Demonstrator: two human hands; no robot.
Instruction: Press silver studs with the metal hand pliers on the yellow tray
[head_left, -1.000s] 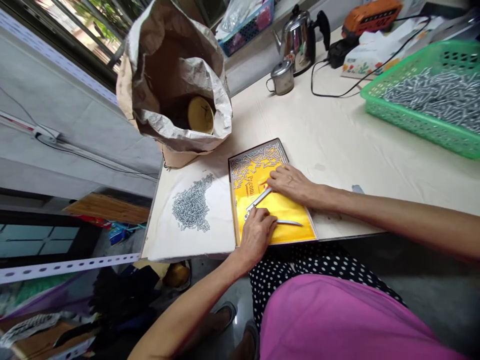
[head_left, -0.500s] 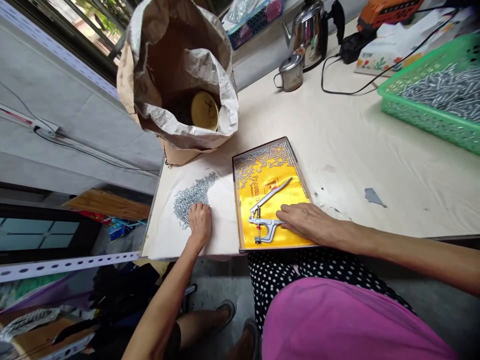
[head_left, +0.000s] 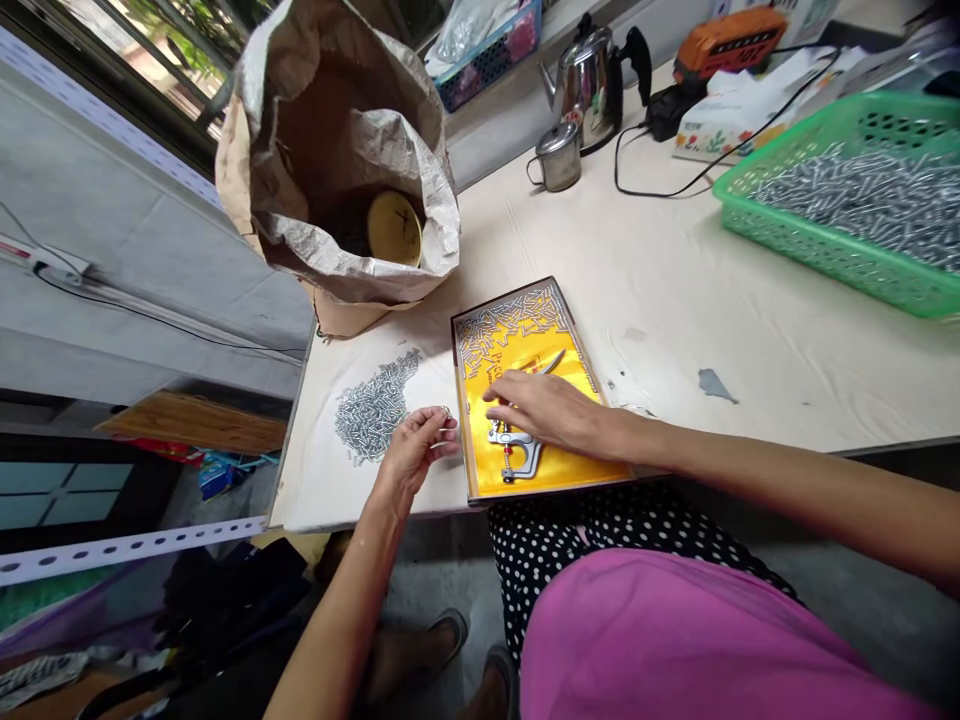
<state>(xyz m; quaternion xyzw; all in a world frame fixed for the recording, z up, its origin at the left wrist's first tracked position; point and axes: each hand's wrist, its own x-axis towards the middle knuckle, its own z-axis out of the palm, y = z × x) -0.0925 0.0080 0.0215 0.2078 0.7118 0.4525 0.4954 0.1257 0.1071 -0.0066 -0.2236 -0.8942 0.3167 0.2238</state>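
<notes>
My left hand (head_left: 420, 448) pinches a small metal piece (head_left: 448, 411) between thumb and fingers, near the left rim of a shallow tray (head_left: 463, 428). Beside that hand lies a pile of small silvery metal pieces (head_left: 373, 408) on the pale tabletop. The tray has a yellow cloth lining (head_left: 559, 470), with many slim metal pins (head_left: 517, 318) spread along its far end. Hand pliers (head_left: 530, 458) with grey jaws and a spring lie on the cloth. My right hand (head_left: 551, 412) is over them, its fingers apart and pointing left, covering part of the handles.
A large paper sack (head_left: 337, 290) holding a yellow scoop (head_left: 395, 230) stands behind the pile. Farther back are a lidded metal cup (head_left: 559, 160), a kettle (head_left: 592, 85) and a black cord (head_left: 679, 192). A green basket (head_left: 817, 250) of metal pieces sits at right.
My left hand has lifted off the pile and moved right to the tray's edge with a small metal piece. My right hand has shifted left and away from me over the pliers.
</notes>
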